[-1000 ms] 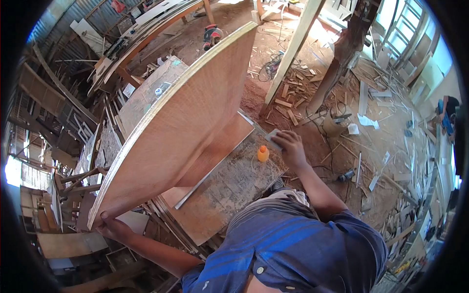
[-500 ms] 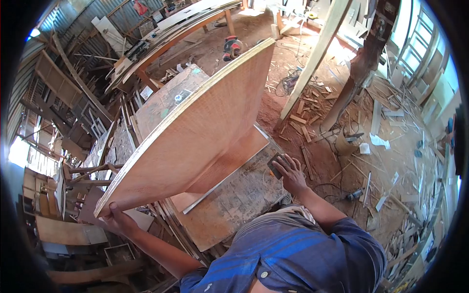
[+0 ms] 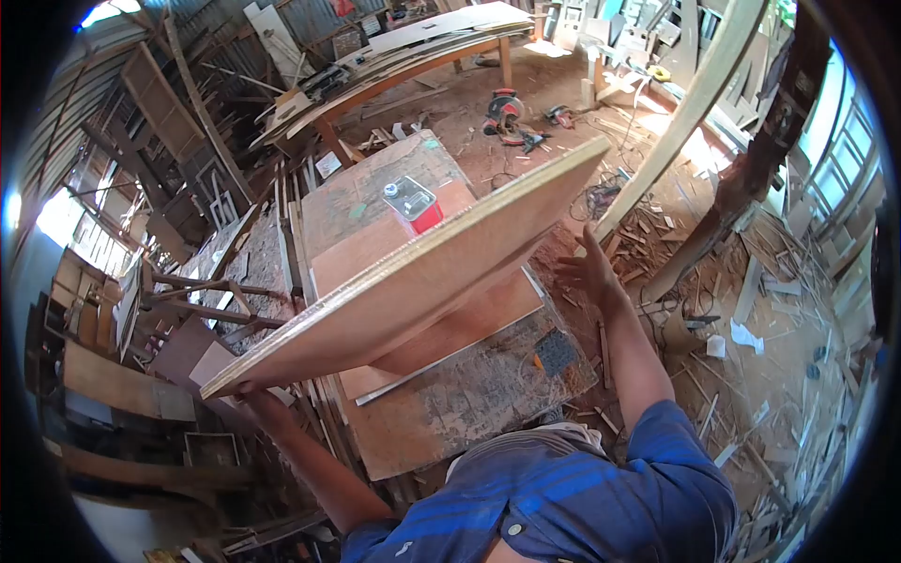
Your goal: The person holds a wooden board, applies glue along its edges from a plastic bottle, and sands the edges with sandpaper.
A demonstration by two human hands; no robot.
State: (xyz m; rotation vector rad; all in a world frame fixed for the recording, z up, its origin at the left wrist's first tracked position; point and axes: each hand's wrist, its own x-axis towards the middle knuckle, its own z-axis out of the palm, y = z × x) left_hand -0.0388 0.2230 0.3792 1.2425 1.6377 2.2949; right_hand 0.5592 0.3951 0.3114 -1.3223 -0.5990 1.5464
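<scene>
A large curved plywood piece (image 3: 422, 291) stands on a smaller board over the worn workbench (image 3: 450, 413). At its lower left corner my left hand (image 3: 258, 402) grips the edge, with the fingers partly hidden beneath. My right hand (image 3: 589, 272) is raised near the piece's right end, fingers apart, holding nothing. A dark flat block (image 3: 556, 351) lies on the bench beside a bit of orange, mostly covered by it. Behind the plywood sits a red and silver can (image 3: 413, 205).
A long table (image 3: 413, 80) with stacked boards stands at the back. Red power tools (image 3: 504, 113) lie on the floor beyond the bench. A slanted wooden post (image 3: 690, 113) rises at the right. Wood scraps and cables litter the floor.
My right hand has let go of the dark block, now on the bench, and moved up towards the plywood's right end. The plywood has tilted, and the can behind it now shows.
</scene>
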